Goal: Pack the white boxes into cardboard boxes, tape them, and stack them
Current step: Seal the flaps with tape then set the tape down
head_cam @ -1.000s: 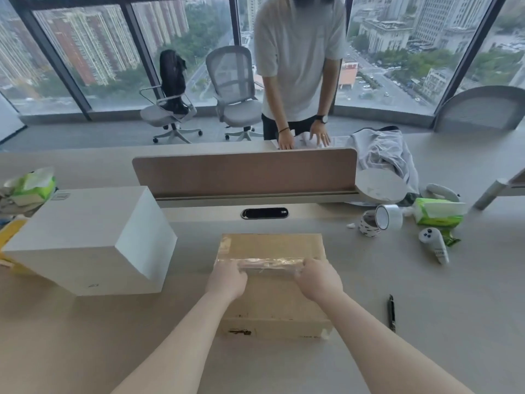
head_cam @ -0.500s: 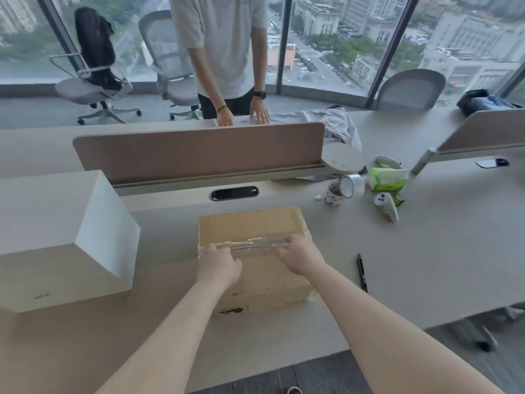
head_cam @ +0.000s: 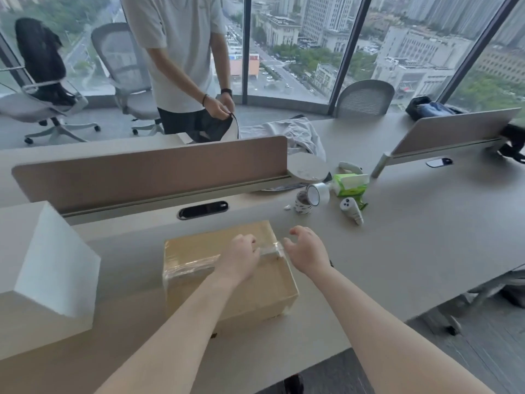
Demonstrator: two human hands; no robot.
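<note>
- Near the worktop's (head_cam: 397, 265) front edge, left hand (head_cam: 240, 257) presses tape strip (head_cam: 193, 264) on cardboard box (head_cam: 264, 288); grip unclear.
- Right hand (head_cam: 306, 250) hovers beside it, fingers loosely spread, empty.

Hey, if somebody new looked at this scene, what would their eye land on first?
Probably the brown cardboard box at the centre of the desk, with clear tape across its top. The left hand presses on the tape and the right hand is open beside the box's right edge. Next, the big white box at the left, and the person standing beyond the divider.
</note>
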